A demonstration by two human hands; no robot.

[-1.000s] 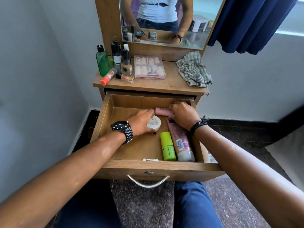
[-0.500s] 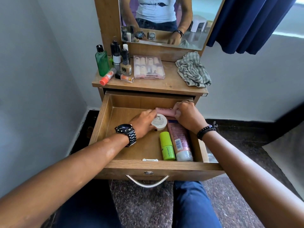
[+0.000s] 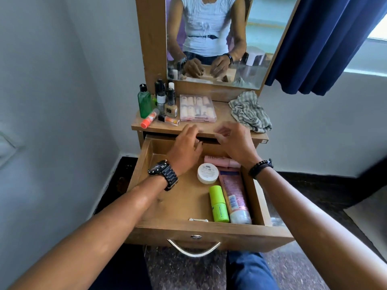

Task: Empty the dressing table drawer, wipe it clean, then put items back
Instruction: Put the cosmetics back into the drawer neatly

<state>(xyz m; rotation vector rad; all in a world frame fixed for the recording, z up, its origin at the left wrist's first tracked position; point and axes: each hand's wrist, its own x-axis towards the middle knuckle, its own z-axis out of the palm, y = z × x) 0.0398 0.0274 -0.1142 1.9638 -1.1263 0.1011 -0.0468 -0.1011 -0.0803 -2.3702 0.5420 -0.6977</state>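
The wooden drawer [image 3: 144,164] is pulled out. On its right side lie a white round jar [image 3: 207,173], a lime green bottle [image 3: 218,204], a pink tube [image 3: 234,195] and a smaller pink tube [image 3: 219,161] across the back. A small white item [image 3: 198,219] rests at the front wall. My left hand [image 3: 185,149] and my right hand [image 3: 234,143] hover above the drawer's back, near the tabletop edge, fingers spread, holding nothing. On the tabletop [image 3: 222,124] stand a clear box of pale bottles [image 3: 197,111], a green bottle [image 3: 145,103] and several small bottles [image 3: 165,97].
A striped grey cloth [image 3: 249,111] lies crumpled at the tabletop's right. A mirror [image 3: 209,38] rises behind it. A blue curtain [image 3: 318,45] hangs at the right, and a wall stands close on the left. The drawer's metal handle [image 3: 193,249] is above my knees.
Both hands have let go of the white jar and the pink tube and risen from the drawer towards the tabletop edge. The jar and tubes stay in the drawer.
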